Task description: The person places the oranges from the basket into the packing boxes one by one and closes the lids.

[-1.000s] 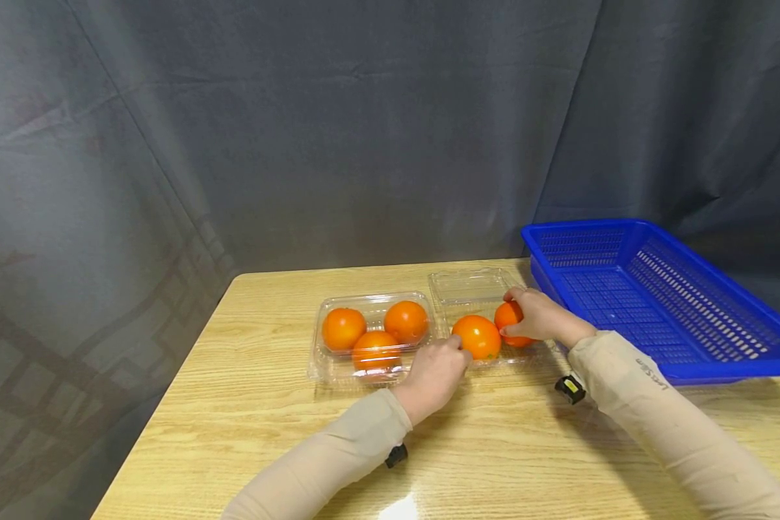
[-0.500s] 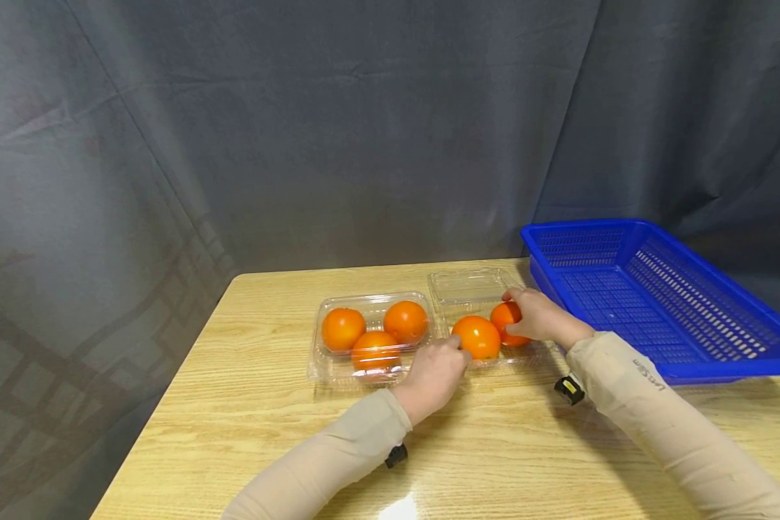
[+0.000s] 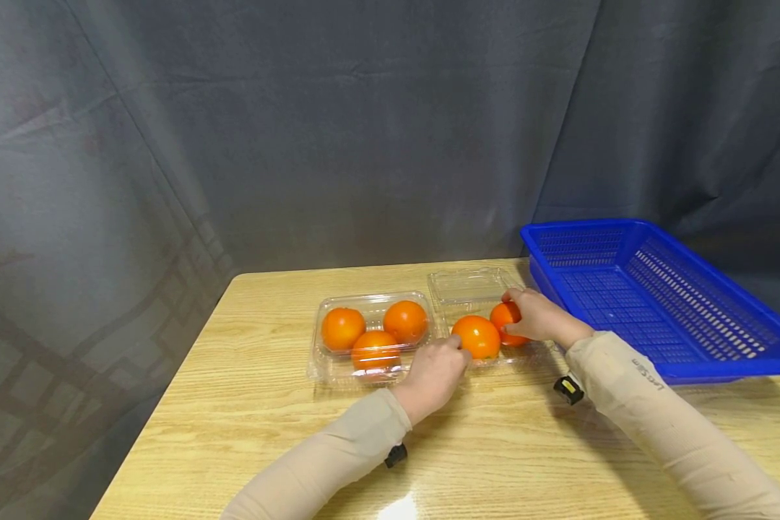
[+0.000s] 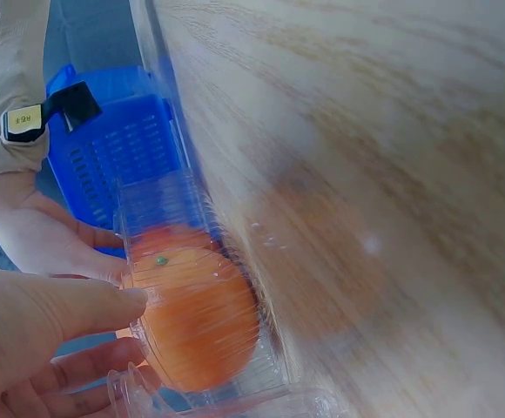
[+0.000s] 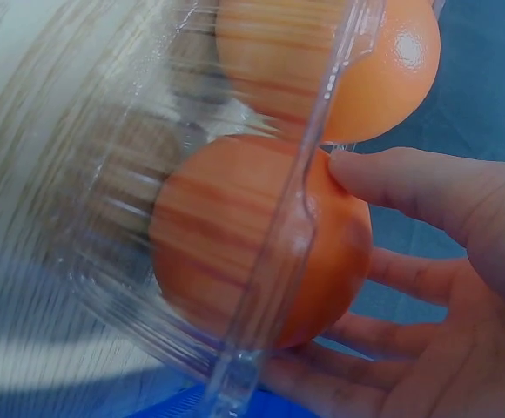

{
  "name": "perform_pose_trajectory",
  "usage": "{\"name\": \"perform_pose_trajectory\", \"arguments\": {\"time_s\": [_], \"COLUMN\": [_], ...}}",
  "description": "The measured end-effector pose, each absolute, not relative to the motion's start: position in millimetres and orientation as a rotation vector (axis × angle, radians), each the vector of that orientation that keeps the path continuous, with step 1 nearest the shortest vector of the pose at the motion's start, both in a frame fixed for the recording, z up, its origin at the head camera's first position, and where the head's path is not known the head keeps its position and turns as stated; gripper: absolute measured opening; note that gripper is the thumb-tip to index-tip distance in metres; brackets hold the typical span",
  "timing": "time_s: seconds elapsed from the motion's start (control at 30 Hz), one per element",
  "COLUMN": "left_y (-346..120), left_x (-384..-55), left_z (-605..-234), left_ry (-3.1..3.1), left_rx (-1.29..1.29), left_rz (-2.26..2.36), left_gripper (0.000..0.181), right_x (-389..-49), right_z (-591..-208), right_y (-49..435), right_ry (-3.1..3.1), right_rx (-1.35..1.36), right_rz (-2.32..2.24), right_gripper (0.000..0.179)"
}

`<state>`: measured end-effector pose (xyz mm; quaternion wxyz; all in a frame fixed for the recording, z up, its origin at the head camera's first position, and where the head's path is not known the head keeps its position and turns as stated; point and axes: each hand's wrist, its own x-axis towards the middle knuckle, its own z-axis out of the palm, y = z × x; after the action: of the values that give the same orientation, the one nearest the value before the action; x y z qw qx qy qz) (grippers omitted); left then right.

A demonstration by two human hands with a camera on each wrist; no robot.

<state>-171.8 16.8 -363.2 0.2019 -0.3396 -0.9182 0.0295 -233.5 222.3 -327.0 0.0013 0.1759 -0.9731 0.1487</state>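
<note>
Two oranges lie side by side in the lower half of an open clear plastic clamshell container (image 3: 471,285). My right hand (image 3: 541,314) reaches over its right end and grips the right-hand orange (image 5: 252,239), thumb on one side and fingers on the other. The left-hand orange (image 3: 476,337) sits between my hands. At the container's near left corner, my left hand (image 3: 434,372) holds the rim, its thumb and fingers close to that orange; part of this grip is hidden. Left of it stands a second clear container (image 3: 357,297) with three oranges inside.
A blue plastic basket (image 3: 624,303) with perforated sides stands on the right of the wooden table (image 3: 247,404), close to my right forearm. Behind the table hangs a dark grey curtain (image 3: 364,144). The two clear containers stand close together.
The right-hand orange has shifted slightly left toward its neighbour, with my right hand following. My left hand stays in place.
</note>
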Motion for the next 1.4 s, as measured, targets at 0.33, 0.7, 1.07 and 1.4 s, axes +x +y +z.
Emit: {"name": "perform_pose_trajectory", "arguments": {"time_s": [0.33,0.7,1.07,1.4], "left_y": [17,16,16,14], "left_x": [-173,-173,-173,-172], "left_z": [-364,-361,-359,-354], "left_ry": [-2.578,-2.633,-2.618,-2.628], "left_rx": [-0.955,-0.978,-1.010,-1.064], "left_rz": [0.052,-0.032,0.014,-0.016], "left_gripper": [0.007,0.011,0.008,0.013], "right_x": [-234,-240,-234,-235], "right_z": [-325,-329,-321,-317], "right_y": [222,230,224,225], "right_ry": [-3.074,-3.029,-3.090,-3.138], "right_rx": [0.554,0.604,0.561,0.541], "right_rz": [0.455,0.461,0.427,0.441], "right_gripper": [0.052,0.051,0.046,0.049]}}
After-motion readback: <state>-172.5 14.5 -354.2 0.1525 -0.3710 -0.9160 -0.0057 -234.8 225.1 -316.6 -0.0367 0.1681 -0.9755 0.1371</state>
